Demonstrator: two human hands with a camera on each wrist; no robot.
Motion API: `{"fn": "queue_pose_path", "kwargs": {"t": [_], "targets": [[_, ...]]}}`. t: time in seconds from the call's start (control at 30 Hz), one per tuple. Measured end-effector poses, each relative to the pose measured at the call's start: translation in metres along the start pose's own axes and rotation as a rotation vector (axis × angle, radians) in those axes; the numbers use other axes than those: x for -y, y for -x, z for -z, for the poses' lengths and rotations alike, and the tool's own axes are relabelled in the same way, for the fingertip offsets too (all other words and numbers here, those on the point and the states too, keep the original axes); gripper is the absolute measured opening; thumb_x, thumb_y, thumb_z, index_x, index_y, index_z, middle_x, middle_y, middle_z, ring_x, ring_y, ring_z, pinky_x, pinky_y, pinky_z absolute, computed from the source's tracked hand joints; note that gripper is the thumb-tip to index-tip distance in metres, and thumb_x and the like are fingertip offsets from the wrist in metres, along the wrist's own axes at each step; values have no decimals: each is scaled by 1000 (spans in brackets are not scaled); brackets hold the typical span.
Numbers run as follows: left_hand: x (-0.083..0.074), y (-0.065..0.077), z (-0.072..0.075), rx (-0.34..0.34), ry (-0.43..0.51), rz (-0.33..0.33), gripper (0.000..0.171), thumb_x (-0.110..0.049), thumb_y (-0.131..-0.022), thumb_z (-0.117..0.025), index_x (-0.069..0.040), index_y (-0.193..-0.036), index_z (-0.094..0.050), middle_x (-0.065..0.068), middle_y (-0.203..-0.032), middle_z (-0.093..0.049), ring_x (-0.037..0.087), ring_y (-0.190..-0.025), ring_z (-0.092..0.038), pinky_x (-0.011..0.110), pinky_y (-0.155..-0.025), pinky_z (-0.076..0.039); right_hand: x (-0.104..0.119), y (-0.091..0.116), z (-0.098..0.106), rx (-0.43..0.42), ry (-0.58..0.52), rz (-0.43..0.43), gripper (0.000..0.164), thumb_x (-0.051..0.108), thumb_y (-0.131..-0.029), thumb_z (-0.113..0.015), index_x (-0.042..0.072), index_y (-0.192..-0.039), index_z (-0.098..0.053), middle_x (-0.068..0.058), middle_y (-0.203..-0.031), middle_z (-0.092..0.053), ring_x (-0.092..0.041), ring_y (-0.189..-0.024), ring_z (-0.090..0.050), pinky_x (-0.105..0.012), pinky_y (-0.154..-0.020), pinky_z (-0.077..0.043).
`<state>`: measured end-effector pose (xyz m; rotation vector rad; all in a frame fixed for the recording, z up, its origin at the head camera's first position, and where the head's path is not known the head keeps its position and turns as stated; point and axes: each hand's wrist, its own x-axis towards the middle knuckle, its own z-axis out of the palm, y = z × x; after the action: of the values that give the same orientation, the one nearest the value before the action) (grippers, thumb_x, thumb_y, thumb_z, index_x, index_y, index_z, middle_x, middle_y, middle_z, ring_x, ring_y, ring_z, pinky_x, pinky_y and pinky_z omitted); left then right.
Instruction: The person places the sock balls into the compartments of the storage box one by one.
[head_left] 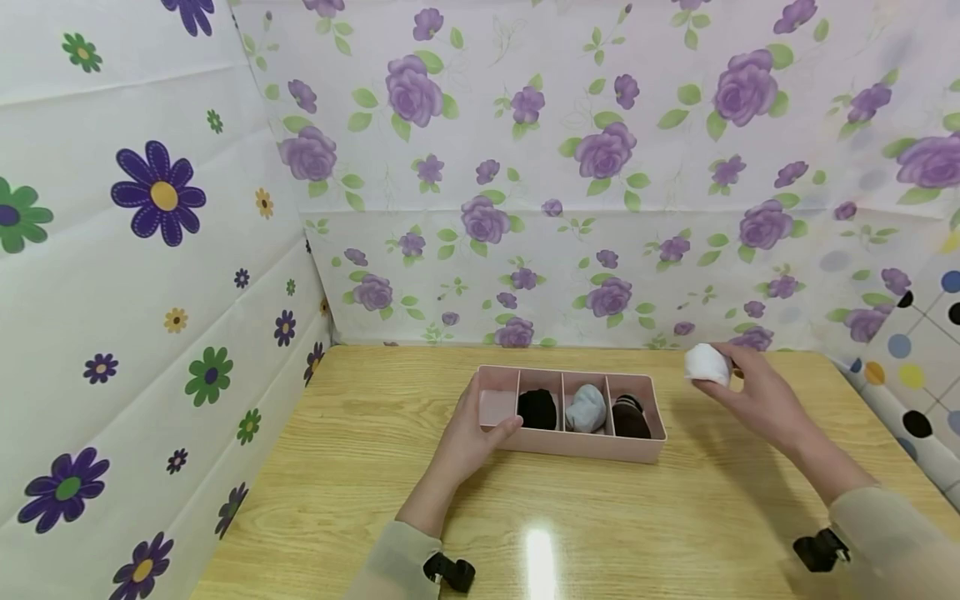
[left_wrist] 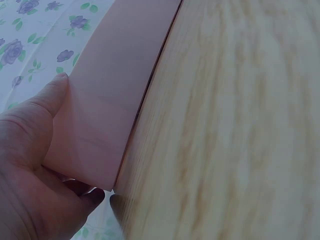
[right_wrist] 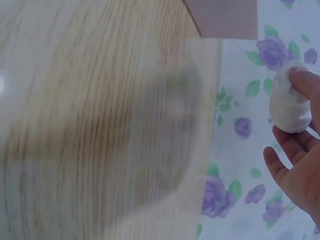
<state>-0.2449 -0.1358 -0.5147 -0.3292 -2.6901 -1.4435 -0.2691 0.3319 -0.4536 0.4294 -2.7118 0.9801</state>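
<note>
A pink four-compartment box (head_left: 585, 444) stands on the table. My left hand (head_left: 467, 440) grips its left end, thumb on the front side; in the left wrist view the fingers bend round the end of the box (left_wrist: 100, 105). The leftmost compartment is bare. Rightward, the others hold a black rolled sock (head_left: 537, 409), a light grey one (head_left: 587, 408) and a dark brown one with pale stripes (head_left: 632, 418). Right of the box, my right hand (head_left: 763, 406) pinches a white rolled sock (head_left: 707, 364) above the table, also seen in the right wrist view (right_wrist: 290, 107).
Wood-grain table (head_left: 360, 467) lies around the box. A flower-printed sheet (head_left: 540, 167) hangs along the back edge, another (head_left: 150, 317) runs down the left, and a dotted one (head_left: 918, 375) borders the right. A small brownish patch (head_left: 738, 374) shows partly behind the right hand.
</note>
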Motion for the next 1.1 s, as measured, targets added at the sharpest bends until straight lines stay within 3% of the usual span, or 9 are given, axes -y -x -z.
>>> {"fn": "queue_pose_path", "kwargs": {"t": [0.77, 1.1], "targets": [[0, -1, 0, 10, 6, 18, 115, -57, -100, -79, -13, -179, -8, 18, -181, -20, 44, -162, -31, 65, -127, -32, 60, -10, -23, 35, -41, 27, 71, 28, -105, -80, -2, -162, -48, -30, -155, -52, -50, -136, -54, -72, -110, -46], [-1, 0, 0, 14, 10, 21, 116, -59, -100, -78, -13, -179, -7, 18, -182, -19, 44, -162, -30, 66, -127, -33, 85, -18, -38, 61, -67, 20, 69, 30, -105, -80, 2, -161, -51, -25, -152, -58, -46, -135, -57, -69, -110, -48]]}}
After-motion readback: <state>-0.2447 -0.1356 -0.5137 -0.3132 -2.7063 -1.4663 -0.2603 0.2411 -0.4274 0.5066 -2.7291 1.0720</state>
